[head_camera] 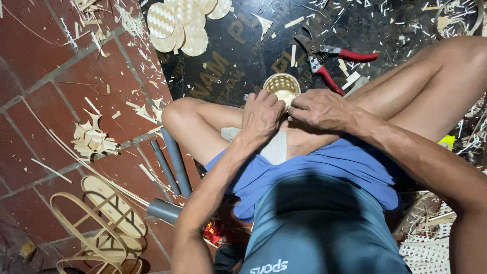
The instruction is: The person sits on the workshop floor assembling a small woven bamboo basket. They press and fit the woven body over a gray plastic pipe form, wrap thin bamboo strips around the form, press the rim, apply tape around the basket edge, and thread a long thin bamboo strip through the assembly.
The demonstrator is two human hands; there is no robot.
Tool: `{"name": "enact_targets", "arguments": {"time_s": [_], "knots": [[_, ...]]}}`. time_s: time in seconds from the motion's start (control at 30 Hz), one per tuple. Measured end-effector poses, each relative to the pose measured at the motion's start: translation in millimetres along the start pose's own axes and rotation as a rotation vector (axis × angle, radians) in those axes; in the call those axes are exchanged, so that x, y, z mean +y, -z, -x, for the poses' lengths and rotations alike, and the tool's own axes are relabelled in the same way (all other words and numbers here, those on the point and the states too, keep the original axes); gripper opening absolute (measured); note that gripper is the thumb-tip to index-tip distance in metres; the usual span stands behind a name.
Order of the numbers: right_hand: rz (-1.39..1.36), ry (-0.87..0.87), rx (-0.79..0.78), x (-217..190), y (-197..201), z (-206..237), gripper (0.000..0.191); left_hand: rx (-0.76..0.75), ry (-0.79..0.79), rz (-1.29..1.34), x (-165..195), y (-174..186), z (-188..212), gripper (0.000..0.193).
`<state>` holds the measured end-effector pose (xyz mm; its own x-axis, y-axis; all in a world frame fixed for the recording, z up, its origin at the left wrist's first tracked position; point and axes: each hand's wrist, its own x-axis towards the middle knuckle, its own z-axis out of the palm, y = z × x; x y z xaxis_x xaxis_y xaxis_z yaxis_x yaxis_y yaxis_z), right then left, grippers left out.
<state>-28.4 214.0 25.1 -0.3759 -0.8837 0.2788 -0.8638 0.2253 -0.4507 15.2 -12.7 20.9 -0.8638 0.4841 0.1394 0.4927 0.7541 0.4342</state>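
Basket: small round woven basket [282, 88] of pale split bamboo, just above the middle of the frame, held over the person's lap against the knees, its open mouth facing the camera.
Handling: judged light and thin-walled; the weave should flex a little and could crush or splinter under a hard squeeze, while the rim looks the stiffest part.
Where to hold: best taken by the rim or cradled round the lower wall, with fingers spread rather than pinching a single strip.
Left hand [262, 115]: curled narrow, knuckles up, fingers closed against the basket's lower left side; forearm rises from the bottom centre of the frame.
Right hand [320, 108]: palm down, fingers bent and closed on the basket's lower right edge; forearm comes in from the right, across the thigh.
Shears: red-handled pruning shears [329, 60] lie on the dark mat [228, 61], up and right of the basket, near but apart.
Discs: woven round discs [183, 23] stacked at upper centre-left.
Floor: bamboo hoop frames [104, 223] at lower left on the red tiles [45, 56].
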Motion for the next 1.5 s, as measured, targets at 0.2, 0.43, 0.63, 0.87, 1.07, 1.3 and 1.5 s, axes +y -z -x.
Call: {"name": "enact_targets", "arguments": {"time_s": [0.2, 0.43, 0.63, 0.87, 1.07, 1.3, 1.5], "knots": [[0.091, -0.015, 0.064, -2.1, -5.2, -5.2, 0.02, -0.055, -0.08, 0.169, -11.9, 13.8, -2.2, 0.01], [0.147, -0.065, 0.204, -15.3, -16.6, -20.6, 0.019, -0.074, -0.157, 0.29, -30.7, 19.6, -4.9, 0.011], [0.095, -0.104, 0.281, -22.1, -20.4, -22.1, 0.025, -0.075, -0.194, 0.385, -39.8, 21.4, -3.5, 0.015], [0.064, -0.075, 0.247, -23.6, -21.8, -22.8, 0.024, -0.109, -0.097, 0.427, -40.0, 25.5, -3.2, 0.034], [0.05, -0.198, 0.133, -22.7, -29.1, -21.5, 0.019, -0.087, -0.098, 0.451, -38.6, 31.9, -1.8, 0.035], [-0.012, -0.28, -0.095, -19.4, -18.1, -23.5, 0.019, -0.057, -0.183, 0.44, -37.7, 35.9, 2.0, 0.028], [-0.04, -0.254, -0.118, -18.1, -7.4, -12.6, 0.028, -0.047, -0.316, 0.347, -39.8, 30.4, 7.1, 0.018]]}}
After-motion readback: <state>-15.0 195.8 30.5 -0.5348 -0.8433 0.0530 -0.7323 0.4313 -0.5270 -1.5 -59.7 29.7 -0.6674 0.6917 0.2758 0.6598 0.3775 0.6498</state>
